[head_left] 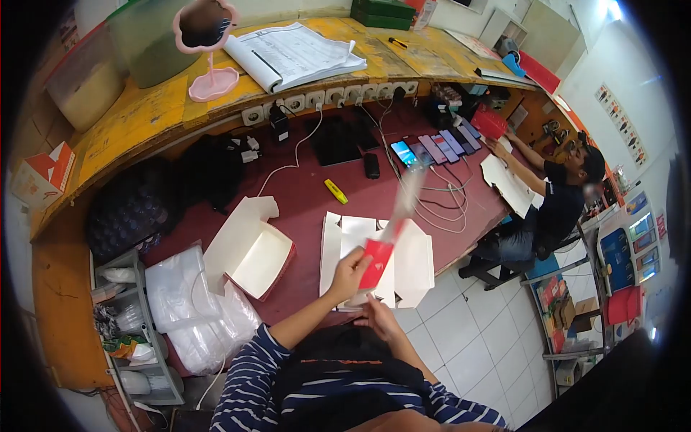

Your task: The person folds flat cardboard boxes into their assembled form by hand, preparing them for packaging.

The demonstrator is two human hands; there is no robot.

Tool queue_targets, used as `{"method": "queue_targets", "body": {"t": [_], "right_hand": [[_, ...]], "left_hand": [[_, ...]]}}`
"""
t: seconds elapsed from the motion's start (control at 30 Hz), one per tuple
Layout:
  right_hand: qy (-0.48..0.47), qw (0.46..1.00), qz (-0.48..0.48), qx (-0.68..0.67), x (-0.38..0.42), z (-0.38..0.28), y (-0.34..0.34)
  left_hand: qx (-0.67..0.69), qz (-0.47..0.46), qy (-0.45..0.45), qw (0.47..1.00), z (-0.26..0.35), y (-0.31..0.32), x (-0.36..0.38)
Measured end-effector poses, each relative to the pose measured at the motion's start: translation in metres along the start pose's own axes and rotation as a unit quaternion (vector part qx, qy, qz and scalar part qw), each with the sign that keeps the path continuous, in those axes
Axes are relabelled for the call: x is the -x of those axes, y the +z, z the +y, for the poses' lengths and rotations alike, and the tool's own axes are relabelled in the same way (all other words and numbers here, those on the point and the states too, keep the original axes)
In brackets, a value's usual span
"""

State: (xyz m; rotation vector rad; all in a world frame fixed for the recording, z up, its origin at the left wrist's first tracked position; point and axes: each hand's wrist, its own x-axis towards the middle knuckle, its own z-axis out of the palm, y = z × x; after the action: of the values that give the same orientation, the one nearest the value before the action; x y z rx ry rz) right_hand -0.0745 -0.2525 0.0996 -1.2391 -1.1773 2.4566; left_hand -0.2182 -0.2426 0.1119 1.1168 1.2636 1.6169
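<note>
My left hand [350, 275] is closed around a narrow red piece with a long translucent, plastic-looking end [379, 261], which slants up and away over the table. The far end is smeared by motion. My right hand [379, 319] is at the lower end of this piece, its thumb and fingers pinched there. Beneath both hands lies an unfolded white cardboard box [414, 270], flaps spread, near the table's front edge. To the left, a white-lined box with red outer sides [260, 263] stands with its lid up.
Clear plastic bags [183, 302] lie at the left, beside a grey drawer rack [155, 360]. A yellow highlighter [335, 191], several phones [437, 148] and white cables are farther back. On the right, a seated co-worker [558, 187] handles a white cardboard sheet [508, 186].
</note>
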Motion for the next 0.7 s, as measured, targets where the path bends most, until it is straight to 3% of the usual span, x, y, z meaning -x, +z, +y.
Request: {"method": "queue_targets", "body": {"t": [0.03,0.13,0.23,0.27,0.33,0.37,0.4,0.43,0.47,0.53,0.6,0.63,0.67,0.7], "right_hand": [[-0.035,0.996,0.017,-0.086,-0.001,-0.006,0.004],[-0.126,0.964,0.012,-0.234,0.008,-0.028,0.001],[-0.212,0.927,-0.026,-0.309,0.024,-0.045,-0.032],[-0.24,0.914,-0.04,-0.324,0.029,-0.051,-0.045],[-0.25,0.879,-0.126,-0.385,0.047,-0.072,-0.054],[-0.248,0.876,-0.087,-0.405,0.058,-0.082,-0.049],[-0.257,0.874,-0.085,-0.403,0.065,-0.09,-0.037],[-0.349,0.886,0.029,-0.304,0.068,-0.096,-0.02],[-0.428,0.87,0.145,-0.197,0.067,-0.099,-0.009],[-0.535,0.799,0.244,-0.13,0.061,-0.088,-0.001],[-0.607,0.748,0.256,-0.081,0.058,-0.086,-0.002],[-0.609,0.742,0.268,-0.081,0.059,-0.086,-0.001],[-0.619,0.732,0.274,-0.074,0.06,-0.087,0.0],[-0.629,0.721,0.281,-0.067,0.063,-0.088,0.001]], "left_hand": [[0.069,0.077,-0.021,0.994,0.013,0.002,0.001],[0.228,0.088,0.001,0.97,0.043,0.004,-0.003],[0.189,-0.011,-0.021,0.982,0.052,-0.016,-0.003],[0.19,-0.02,-0.019,0.981,0.055,-0.019,-0.004],[0.046,0.009,0.044,0.998,0.062,-0.019,-0.006],[0.076,0.004,0.046,0.996,0.068,-0.015,-0.006],[0.079,-0.004,0.051,0.996,0.068,-0.011,-0.007],[0.09,0.008,0.071,0.993,0.067,-0.007,-0.007],[0.102,0.019,0.09,0.99,0.066,-0.002,-0.008],[0.115,0.026,0.089,0.989,0.077,0.01,-0.003],[0.141,0.04,0.126,0.981,0.075,0.02,0.005],[0.047,0.034,0.093,0.994,0.073,0.016,0.009],[0.054,0.019,0.091,0.994,0.067,0.009,0.011],[-0.005,0.004,0.136,0.991,0.059,0.003,0.011]]}}
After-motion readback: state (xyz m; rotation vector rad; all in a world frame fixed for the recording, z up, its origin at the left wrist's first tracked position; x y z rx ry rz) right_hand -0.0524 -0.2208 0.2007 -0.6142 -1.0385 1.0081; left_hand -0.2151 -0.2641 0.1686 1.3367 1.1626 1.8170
